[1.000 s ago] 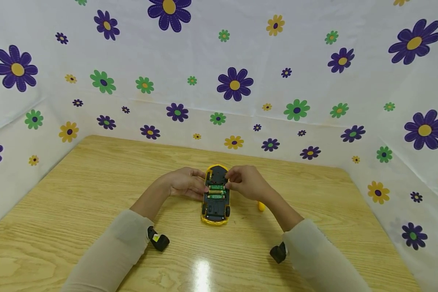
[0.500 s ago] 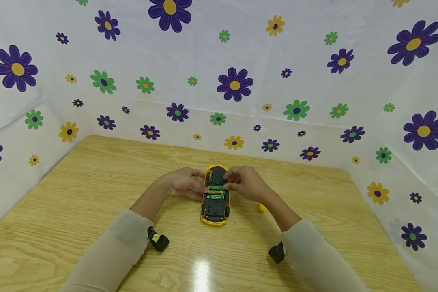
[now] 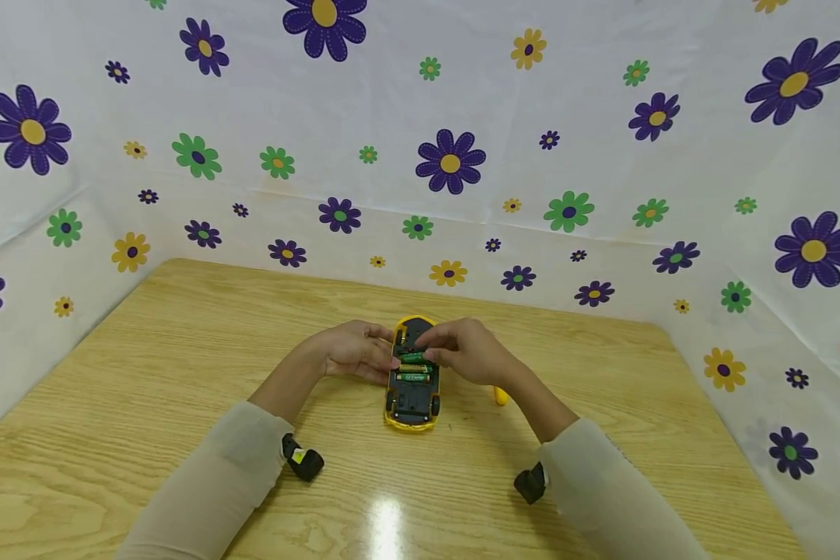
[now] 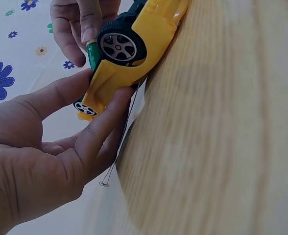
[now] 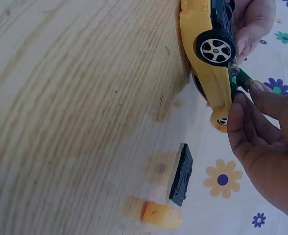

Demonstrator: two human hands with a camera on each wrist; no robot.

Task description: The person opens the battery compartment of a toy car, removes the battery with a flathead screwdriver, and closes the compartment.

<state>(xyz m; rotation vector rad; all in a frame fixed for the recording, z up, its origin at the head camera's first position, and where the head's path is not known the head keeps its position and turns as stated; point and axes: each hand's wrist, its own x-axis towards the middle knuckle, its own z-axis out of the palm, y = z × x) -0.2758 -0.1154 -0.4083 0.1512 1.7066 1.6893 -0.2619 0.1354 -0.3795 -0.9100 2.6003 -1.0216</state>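
Observation:
A yellow toy car [image 3: 412,404] lies wheels up on the table, its black underside showing an uncovered battery compartment. My left hand [image 3: 353,350] grips the car's left side, thumb at the compartment's edge and fingers along the body. Two green batteries lie across the compartment, the nearest one [image 3: 414,377] lettered. The farthest battery [image 5: 244,78] slants up out of the compartment at its right end. My right hand [image 3: 465,350] pinches that raised end between thumb and fingers, which partly hide the car's far right side in the head view.
Right of the car, a black plastic cover [image 5: 182,175] and a rounded yellow object [image 5: 161,215] lie on the table [image 3: 252,311]; my right arm partly hides that spot in the head view. Flower-print cloth [image 3: 364,101] rises behind and at both sides.
My right fingers have moved left over the compartment, and the farthest battery has gone from lying level to tilting up at its right end. The left hand and car stay put.

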